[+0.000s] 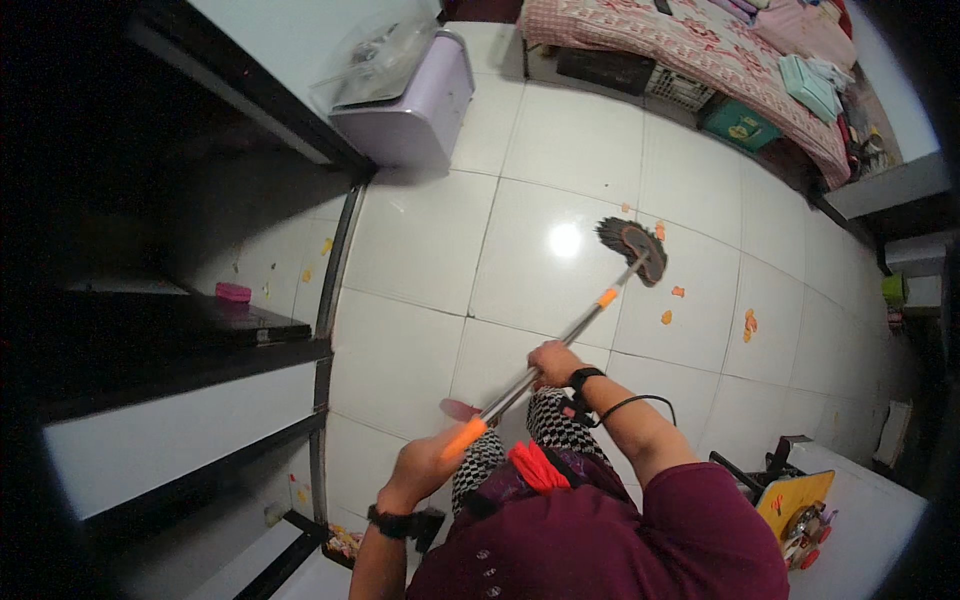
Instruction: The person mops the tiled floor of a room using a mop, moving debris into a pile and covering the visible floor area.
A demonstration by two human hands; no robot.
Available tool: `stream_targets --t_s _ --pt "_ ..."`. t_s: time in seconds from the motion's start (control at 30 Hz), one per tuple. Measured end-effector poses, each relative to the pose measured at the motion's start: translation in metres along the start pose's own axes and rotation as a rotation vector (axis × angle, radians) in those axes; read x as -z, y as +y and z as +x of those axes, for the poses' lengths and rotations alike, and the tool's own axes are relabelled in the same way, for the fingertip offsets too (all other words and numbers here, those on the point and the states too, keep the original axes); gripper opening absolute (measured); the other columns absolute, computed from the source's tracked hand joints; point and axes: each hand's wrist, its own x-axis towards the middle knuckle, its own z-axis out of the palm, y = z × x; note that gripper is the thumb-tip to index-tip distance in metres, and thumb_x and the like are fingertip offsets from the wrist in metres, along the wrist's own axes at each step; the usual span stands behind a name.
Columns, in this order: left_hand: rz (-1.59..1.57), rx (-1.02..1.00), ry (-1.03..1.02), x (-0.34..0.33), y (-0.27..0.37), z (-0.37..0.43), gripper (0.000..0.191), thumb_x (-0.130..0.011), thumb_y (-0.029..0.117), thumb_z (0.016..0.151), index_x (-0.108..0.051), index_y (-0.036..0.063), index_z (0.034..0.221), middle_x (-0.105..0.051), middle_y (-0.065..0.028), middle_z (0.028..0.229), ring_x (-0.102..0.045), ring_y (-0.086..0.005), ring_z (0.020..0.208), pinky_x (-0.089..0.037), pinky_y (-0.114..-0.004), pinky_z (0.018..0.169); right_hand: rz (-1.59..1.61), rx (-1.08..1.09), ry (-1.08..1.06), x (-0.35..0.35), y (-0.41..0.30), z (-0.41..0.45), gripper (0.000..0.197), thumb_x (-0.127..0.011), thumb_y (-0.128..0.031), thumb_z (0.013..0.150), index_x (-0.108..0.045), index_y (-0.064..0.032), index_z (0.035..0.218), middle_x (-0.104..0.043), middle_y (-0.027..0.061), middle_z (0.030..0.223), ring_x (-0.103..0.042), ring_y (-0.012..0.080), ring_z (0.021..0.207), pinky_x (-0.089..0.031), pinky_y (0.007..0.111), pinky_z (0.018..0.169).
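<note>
A broom with a metal pole (581, 325) and dark bristles (616, 235) slants across the view, its head on the white tiled floor. My left hand (425, 463) grips the orange end of the pole. Further down the pole, my right hand (555, 363) is closed around the bare metal. Small orange scraps (678, 291) lie on the tiles near the broom head, and a larger orange and yellow scrap (750, 325) lies further right. Both wrists wear black bands.
A lilac bin-like container (409, 124) with a clear plastic bag (375, 64) on top stands at upper left. A bed with a patterned cover (645, 30) has crates (677, 86) beneath it. Dark-framed shelving (322, 375) lines the left; a white surface (862, 502) stands lower right.
</note>
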Motion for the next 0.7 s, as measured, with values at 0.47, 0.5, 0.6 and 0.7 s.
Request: stream_targets --t_s 0.47,0.5,0.6,0.7 --pt "-0.075 0.106 -0.054 -0.058 0.053 0.007 0.043 -0.065 0.023 0.081 -0.055 0.0076 0.12 -0.064 -0.0191 0.1 -0.061 -0.0365 0.09 -0.05 -0.041 0.074 -0.08 -0.099 -0.104 -0.001 0.031 -0.078 0.013 -0.059 -0.016 0.079 -0.066 -0.011 0.089 -0.066 0.0103 0.091 -0.06 0.0273 0.096 -0.041 0.045 0.088" --pt "-0.104 0.168 -0.008 -0.064 0.048 -0.016 0.044 -0.066 0.022 0.08 -0.055 0.0069 0.12 -0.064 -0.0195 0.102 -0.062 -0.0364 0.092 -0.051 -0.04 0.075 -0.071 -0.047 -0.088 -0.007 0.016 -0.078 0.013 -0.06 -0.015 0.078 -0.067 -0.0115 0.089 -0.066 0.0096 0.09 -0.06 0.0267 0.095 -0.041 0.044 0.088" --pt "-0.182 0.273 0.034 -0.095 0.047 -0.08 0.044 -0.069 0.018 0.079 -0.055 0.0059 0.119 -0.063 -0.0203 0.104 -0.061 -0.0363 0.095 -0.051 -0.037 0.076 -0.204 0.043 -0.122 -0.049 -0.013 -0.08 0.016 -0.057 -0.01 0.077 -0.067 -0.0104 0.089 -0.066 0.0111 0.089 -0.061 0.0274 0.094 -0.042 0.04 0.087" --pt "-0.171 0.428 0.075 -0.125 0.052 -0.146 0.046 -0.072 0.017 0.077 -0.057 0.0047 0.119 -0.065 -0.0198 0.103 -0.066 -0.027 0.093 -0.05 -0.033 0.079 -0.122 0.111 -0.058 -0.105 -0.044 -0.086 0.014 -0.056 -0.009 0.075 -0.067 -0.0095 0.084 -0.066 0.0111 0.086 -0.061 0.0284 0.091 -0.044 0.04 0.083"
